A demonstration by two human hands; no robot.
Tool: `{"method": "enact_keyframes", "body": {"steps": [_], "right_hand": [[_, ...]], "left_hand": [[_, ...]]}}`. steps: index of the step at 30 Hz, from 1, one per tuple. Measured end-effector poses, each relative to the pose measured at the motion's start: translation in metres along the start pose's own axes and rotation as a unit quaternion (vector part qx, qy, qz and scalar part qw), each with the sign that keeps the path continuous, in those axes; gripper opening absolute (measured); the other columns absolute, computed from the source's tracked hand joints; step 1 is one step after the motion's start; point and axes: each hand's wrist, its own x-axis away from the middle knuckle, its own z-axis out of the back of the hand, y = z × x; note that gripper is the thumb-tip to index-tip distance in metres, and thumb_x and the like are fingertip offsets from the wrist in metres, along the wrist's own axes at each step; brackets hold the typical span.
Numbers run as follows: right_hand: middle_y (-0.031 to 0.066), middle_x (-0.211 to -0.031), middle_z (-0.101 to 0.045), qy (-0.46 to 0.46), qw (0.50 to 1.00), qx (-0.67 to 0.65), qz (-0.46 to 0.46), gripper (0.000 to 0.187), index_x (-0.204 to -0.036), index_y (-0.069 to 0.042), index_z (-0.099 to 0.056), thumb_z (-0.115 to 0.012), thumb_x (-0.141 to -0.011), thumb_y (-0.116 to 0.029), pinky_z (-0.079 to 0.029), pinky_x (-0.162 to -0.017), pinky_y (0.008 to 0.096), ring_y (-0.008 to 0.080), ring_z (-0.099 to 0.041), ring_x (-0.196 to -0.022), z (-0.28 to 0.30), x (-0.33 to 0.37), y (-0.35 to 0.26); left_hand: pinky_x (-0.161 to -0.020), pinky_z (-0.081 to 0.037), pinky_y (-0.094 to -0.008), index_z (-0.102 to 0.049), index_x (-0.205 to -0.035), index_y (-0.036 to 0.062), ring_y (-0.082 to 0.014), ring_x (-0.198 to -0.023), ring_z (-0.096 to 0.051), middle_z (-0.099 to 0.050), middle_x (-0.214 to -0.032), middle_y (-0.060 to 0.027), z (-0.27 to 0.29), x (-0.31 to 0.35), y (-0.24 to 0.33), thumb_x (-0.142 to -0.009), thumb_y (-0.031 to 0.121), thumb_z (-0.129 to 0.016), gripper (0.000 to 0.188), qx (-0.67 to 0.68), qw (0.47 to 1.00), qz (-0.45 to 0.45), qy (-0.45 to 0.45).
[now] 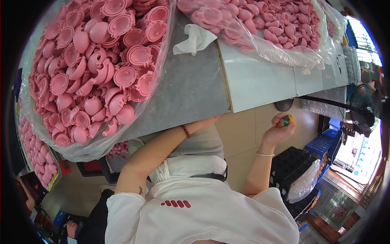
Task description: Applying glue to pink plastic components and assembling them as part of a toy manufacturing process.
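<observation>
My right hand (280,132) is raised to the right of the table's front edge. Its fingers are closed round a small green-and-yellow object (287,120), whose kind I cannot make out. My left hand (204,123) lies low by the front edge of the grey table (191,89), over my lap. The table edge partly hides its fingers, so whether it holds anything does not show. To the left, a clear plastic bag (160,81) brims with pink plastic half-shells (99,32), some domed side up, others hollow side up.
A crumpled white tissue (195,40) lies toward the table's back. Behind it, another plastic bag (280,57) holds more pink shells (284,24). A black fan (361,110) stands at the right, above stacked black crates (290,166). Another person's hand (71,229) shows at lower left.
</observation>
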Motion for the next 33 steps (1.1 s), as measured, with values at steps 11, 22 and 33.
{"method": "enact_keyframes", "body": {"steps": [11, 22, 33], "right_hand": [[0.0084, -0.083, -0.051, -0.335, 0.825, 0.272, 0.365, 0.023, -0.092, 0.001, -0.054, -0.060, -0.077, -0.015, -0.042, -0.067, 0.0254, 0.0153, -0.049, -0.072, -0.099, 0.015, -0.099], [0.0162, -0.123, -0.034, -0.046, 0.844, 0.009, 0.534, 0.040, -0.115, -0.001, -0.036, -0.046, -0.083, -0.024, -0.037, -0.087, 0.0408, 0.0296, -0.041, -0.107, 0.015, 0.037, -0.031], [0.0150, -0.083, -0.061, -0.575, 0.666, 0.474, -0.020, 0.023, -0.085, -0.006, -0.063, -0.046, -0.078, -0.019, -0.047, -0.069, 0.0397, 0.0326, -0.058, -0.076, 0.040, 0.058, 0.112]], "left_hand": [[-0.074, -0.042, -0.0348, -0.053, -0.092, 0.0044, -0.0245, -0.081, -0.053, -0.057, -0.086, -0.0108, -0.012, 0.002, -0.012, -0.084, 0.027, -0.044, 0.026, -0.401, 0.895, -0.177, 0.081], [-0.072, -0.043, -0.0332, -0.055, -0.093, 0.0022, -0.0204, -0.075, -0.051, -0.057, -0.085, -0.0106, -0.107, 0.012, -0.074, -0.084, 0.024, -0.046, 0.025, -0.672, 0.678, -0.280, 0.103], [-0.074, -0.041, -0.0291, -0.051, -0.095, 0.0009, -0.0165, -0.074, -0.047, -0.050, -0.082, -0.0055, -0.126, 0.007, -0.075, -0.088, 0.025, -0.037, 0.028, -0.688, 0.638, -0.302, 0.169]]}}
